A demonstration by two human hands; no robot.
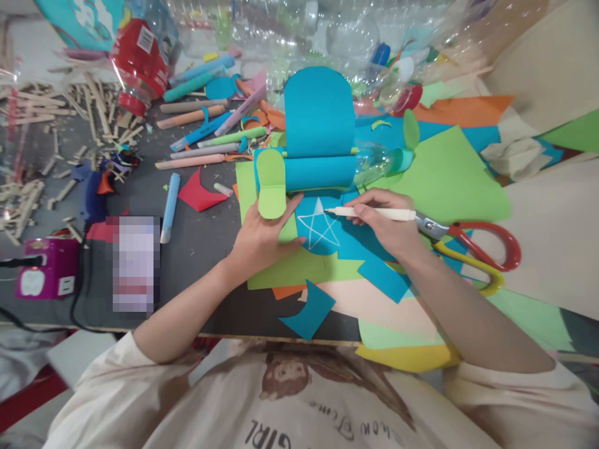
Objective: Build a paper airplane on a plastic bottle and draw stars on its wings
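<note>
My right hand [386, 218] grips a white marker [374, 212], its tip on the upper part of a white star outline [318, 226]. The star is drawn on blue paper [322, 246], and its top point is filled in white. My left hand [262, 240] lies with fingers spread at the paper's left edge, beside a light green rounded strip [271, 184]. Just beyond both hands lies a plastic bottle [381, 161] wrapped in blue paper, with a rounded blue piece [319, 112] standing up from it.
Scissors [468, 240] with red and yellow handles lie by my right forearm. Several markers [201, 115], a glue gun [91, 190], wooden sticks [30, 209] and a phone [135, 265] are on the left. Clear bottles [327, 31] crowd the back. Green paper [449, 174] spreads on the right.
</note>
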